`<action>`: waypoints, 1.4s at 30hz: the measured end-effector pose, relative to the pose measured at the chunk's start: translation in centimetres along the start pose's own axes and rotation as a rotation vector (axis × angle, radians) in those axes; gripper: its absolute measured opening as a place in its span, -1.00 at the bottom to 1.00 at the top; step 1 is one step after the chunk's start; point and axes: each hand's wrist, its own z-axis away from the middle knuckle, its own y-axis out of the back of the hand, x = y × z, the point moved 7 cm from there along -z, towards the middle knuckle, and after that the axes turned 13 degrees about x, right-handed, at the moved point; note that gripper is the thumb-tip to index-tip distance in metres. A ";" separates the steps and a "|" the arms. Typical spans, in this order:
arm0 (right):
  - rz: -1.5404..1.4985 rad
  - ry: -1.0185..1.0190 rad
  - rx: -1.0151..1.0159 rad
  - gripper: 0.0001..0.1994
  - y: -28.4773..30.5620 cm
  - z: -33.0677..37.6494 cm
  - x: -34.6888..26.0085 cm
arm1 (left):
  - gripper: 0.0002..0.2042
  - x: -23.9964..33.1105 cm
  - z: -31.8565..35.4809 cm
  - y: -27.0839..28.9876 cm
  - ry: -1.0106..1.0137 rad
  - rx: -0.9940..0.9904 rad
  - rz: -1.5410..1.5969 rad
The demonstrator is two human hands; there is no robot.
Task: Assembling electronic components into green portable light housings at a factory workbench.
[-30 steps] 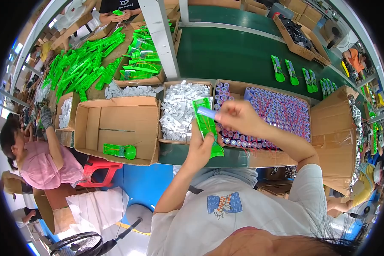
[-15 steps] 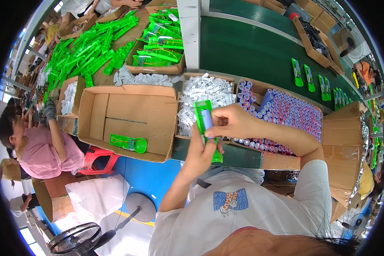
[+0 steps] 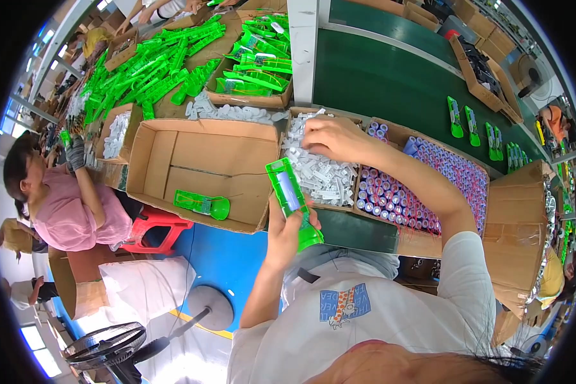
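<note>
Wrapped in my left hand is a green plastic housing, held tilted in front of me. A purple cylindrical battery lies in its hollow, and a thin wire sticks out toward the left. Farther off, my right hand dips into a box of small white plastic parts. Its fingers are bent and pressed together among the parts; whatever they pinch is hidden.
A large cardboard box on the left holds one green housing. Right of the white parts, a box carries many batteries. Green housings lie on the dark green belt. A co-worker sits at left.
My right hand has left the housing and moved away from me into the white parts. My left hand, still holding the housing, has shifted slightly left.
</note>
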 end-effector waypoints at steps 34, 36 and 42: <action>-0.169 -0.734 0.385 -0.78 13.1 5.9 10.3 | -0.62 5.9 -3.6 -0.9 -0.268 -0.373 -0.395; 0.356 -0.524 0.597 -0.72 21.2 11.1 23.9 | -0.77 12.7 -6.8 7.4 -0.472 0.168 -0.416; 0.747 -0.720 0.149 -0.73 28.5 30.4 46.5 | -0.29 17.8 -18.5 27.3 -0.487 0.787 -1.586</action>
